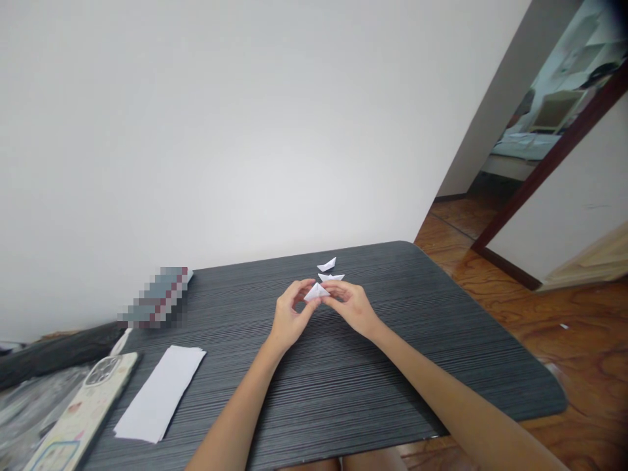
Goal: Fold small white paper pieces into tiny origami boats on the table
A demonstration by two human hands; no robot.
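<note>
My left hand (290, 315) and my right hand (351, 304) meet above the middle of the dark striped table (392, 366). Both pinch a small folded white paper triangle (315, 292) between thumb and fingertips, left hand on its left corner, right hand on its right. Just beyond the hands, two finished small folded paper pieces lie on the table: one (331, 277) close behind the held piece, another (326, 264) a little farther back.
A stack of white paper strips (159, 400) lies at the front left, beside a phone in a decorated case (83, 412). A blurred-out box (156, 297) sits at the back left. A white wall stands behind the table; wooden floor and a doorway lie to the right.
</note>
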